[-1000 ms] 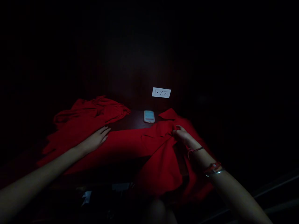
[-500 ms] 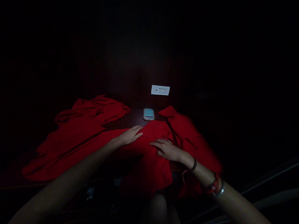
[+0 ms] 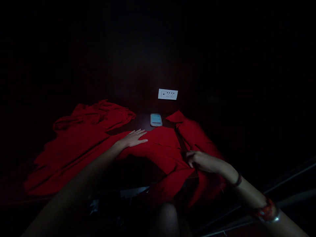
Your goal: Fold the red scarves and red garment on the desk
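Red cloth (image 3: 158,146) lies spread across the dark table (image 3: 138,123), with part of it hanging over the front edge. Flat on the cloth, left of centre, rests my left hand (image 3: 133,138) with its fingers spread. My right hand (image 3: 203,160) is at the right side of the cloth, its fingers curled and pinching the cloth's edge. Behind the cloth lies a small flat object with a pale blue face (image 3: 156,119), blurred so I cannot read it.
A crumpled red cloth heap (image 3: 106,115) lies at the back left, and another red cloth piece (image 3: 197,133) at the right. A white socket plate (image 3: 168,94) is on the dark wall. A knee (image 3: 166,215) shows below the table. Surroundings are very dark.
My right hand has moved right and closed on the cloth's edge, pulling it that way. The hanging part has shifted, baring more dark table. My left hand has moved slightly left, fingers wider.
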